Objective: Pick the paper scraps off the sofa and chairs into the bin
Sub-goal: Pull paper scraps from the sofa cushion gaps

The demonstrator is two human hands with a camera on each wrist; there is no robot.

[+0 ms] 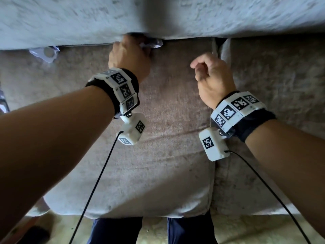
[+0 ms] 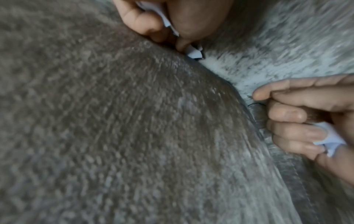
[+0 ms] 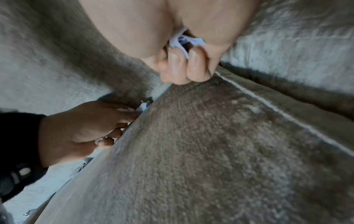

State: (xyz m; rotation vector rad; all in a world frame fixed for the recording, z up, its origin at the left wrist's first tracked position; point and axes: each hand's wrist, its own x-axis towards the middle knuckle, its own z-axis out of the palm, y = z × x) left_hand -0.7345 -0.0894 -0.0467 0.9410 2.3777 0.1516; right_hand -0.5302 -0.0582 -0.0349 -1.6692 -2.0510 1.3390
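Nearest, nubby grey-brown seat cushion (image 1: 158, 138). Right hand (image 1: 211, 80) above it, fingers curled around crumpled white scraps (image 3: 184, 40). Farther, left hand (image 1: 130, 55) pinches crinkled paper scrap (image 1: 151, 44) in crease under plush pale backrest (image 1: 158, 16).

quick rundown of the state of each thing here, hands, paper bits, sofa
left hand: pinching the crevice scrap, with more paper in its palm
right hand: curled around held scraps
clear wrapper: lying at the seat's back edge
seat cushion: bare in the middle
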